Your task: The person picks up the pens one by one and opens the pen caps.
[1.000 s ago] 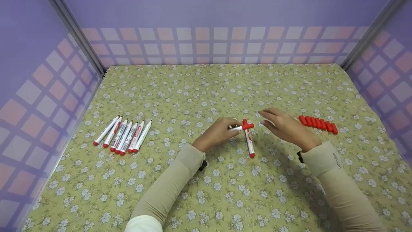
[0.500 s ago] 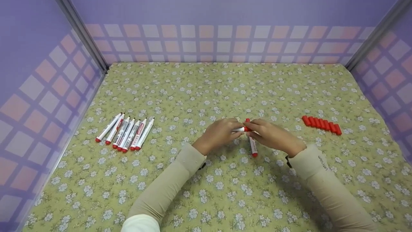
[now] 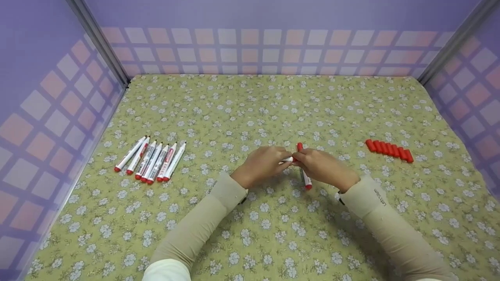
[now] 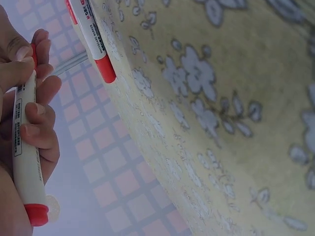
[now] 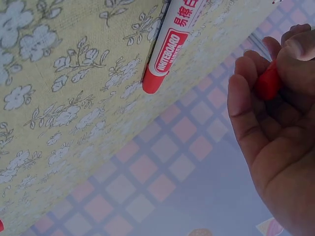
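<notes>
My left hand [image 3: 263,164] holds a white whiteboard marker [image 4: 28,147], its fingers curled round the barrel and its red end plug [image 4: 37,215] showing. The right hand [image 3: 322,166] pinches the red marker cap [image 5: 268,83] at the marker's other end. Both hands meet here; fingers hide part of the cap, and I cannot tell how far it sits on the barrel. Just beneath them, a capped whiteboard marker [image 3: 306,178] lies on the flowered cloth, its middle partly covered by the right hand in the head view.
Several uncapped white markers [image 3: 154,162] lie side by side on the left, tips pointing away. On the right, several loose red caps [image 3: 389,150] form a slanting row. Purple checked panels [image 3: 250,50] enclose the back and sides of the flowered cloth [image 3: 234,105].
My right hand has come in from the right and taken hold of the red cap on the marker. The left hand keeps its hold on the barrel, nearly in place.
</notes>
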### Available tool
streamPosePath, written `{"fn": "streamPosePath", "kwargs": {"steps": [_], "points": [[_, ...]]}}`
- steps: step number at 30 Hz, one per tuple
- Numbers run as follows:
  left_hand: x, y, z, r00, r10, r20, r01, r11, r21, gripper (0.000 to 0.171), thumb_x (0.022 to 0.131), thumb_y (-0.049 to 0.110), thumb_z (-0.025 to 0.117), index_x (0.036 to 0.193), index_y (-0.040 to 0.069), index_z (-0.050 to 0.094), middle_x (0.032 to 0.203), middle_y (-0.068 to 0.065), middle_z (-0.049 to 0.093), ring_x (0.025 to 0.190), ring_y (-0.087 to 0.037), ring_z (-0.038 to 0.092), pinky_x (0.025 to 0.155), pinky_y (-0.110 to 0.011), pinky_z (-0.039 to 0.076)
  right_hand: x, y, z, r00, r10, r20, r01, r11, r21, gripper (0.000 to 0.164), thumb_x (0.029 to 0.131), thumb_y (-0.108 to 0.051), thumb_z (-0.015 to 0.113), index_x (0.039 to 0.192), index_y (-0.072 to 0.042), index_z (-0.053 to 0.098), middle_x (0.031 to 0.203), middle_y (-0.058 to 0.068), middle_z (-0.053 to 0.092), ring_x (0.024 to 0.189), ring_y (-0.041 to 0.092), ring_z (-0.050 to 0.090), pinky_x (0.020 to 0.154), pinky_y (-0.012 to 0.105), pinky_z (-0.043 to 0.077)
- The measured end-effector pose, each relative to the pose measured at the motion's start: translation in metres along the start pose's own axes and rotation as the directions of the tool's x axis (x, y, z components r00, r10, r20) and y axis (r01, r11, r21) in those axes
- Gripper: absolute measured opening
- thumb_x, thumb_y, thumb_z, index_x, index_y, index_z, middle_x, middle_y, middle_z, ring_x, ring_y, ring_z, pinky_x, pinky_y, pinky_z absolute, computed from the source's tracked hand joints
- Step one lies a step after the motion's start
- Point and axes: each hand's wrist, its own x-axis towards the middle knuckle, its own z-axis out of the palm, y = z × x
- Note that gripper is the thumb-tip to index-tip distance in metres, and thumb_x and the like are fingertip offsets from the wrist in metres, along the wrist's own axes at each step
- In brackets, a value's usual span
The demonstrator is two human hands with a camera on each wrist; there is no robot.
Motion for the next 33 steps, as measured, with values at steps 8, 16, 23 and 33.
{"fn": "streamPosePath", "kwargs": {"steps": [8,16,23,33], "points": [[-0.0017,-0.0004,0.0016,1.000,0.000,0.013,-0.001,1.000,0.023,0.024,0.098,0.027,0.056,0.109,0.014,0.072,0.092,0.000,0.071,0.067,-0.009,0.060,0.060,-0.024,0.049,0.0012,-0.0015,0.0009,0.998,-0.041,-0.038,0.040,0.999,-0.034,0.008,0.092,-0.009,0.064,0.094,-0.003,0.069,0.076,0.009,0.067,0.060,0.015,0.062,0.054,0.026,0.051],[-0.0022,-0.0010,0.0017,0.999,-0.035,0.027,0.037,0.997,-0.066,0.026,0.099,0.028,0.054,0.111,0.015,0.072,0.089,0.001,0.070,0.060,-0.007,0.050,0.055,-0.022,0.041,-0.0014,-0.0021,0.0028,0.995,-0.062,-0.082,0.051,0.991,-0.127,0.003,0.090,-0.006,0.066,0.091,-0.004,0.067,0.074,0.008,0.067,0.059,0.016,0.062,0.053,0.026,0.051],[-0.0026,-0.0019,-0.0003,0.995,-0.066,0.069,0.076,0.985,-0.158,0.026,0.100,0.028,0.052,0.110,0.015,0.073,0.091,0.000,0.071,0.067,-0.009,0.054,0.064,-0.026,0.045,-0.0019,-0.0045,0.0039,0.988,-0.092,-0.128,0.064,0.976,-0.210,0.004,0.086,-0.005,0.070,0.088,-0.005,0.066,0.072,0.008,0.065,0.060,0.018,0.061,0.053,0.027,0.051],[-0.0046,-0.0008,0.0012,0.989,-0.110,0.102,0.125,0.978,-0.164,0.029,0.100,0.032,0.052,0.116,0.018,0.071,0.103,0.001,0.071,0.081,-0.010,0.061,0.070,-0.029,0.051,-0.0025,-0.0047,0.0059,0.989,-0.088,-0.119,0.065,0.981,-0.185,0.003,0.087,-0.003,0.068,0.089,-0.003,0.066,0.069,0.008,0.061,0.056,0.016,0.057,0.049,0.026,0.047]]}}
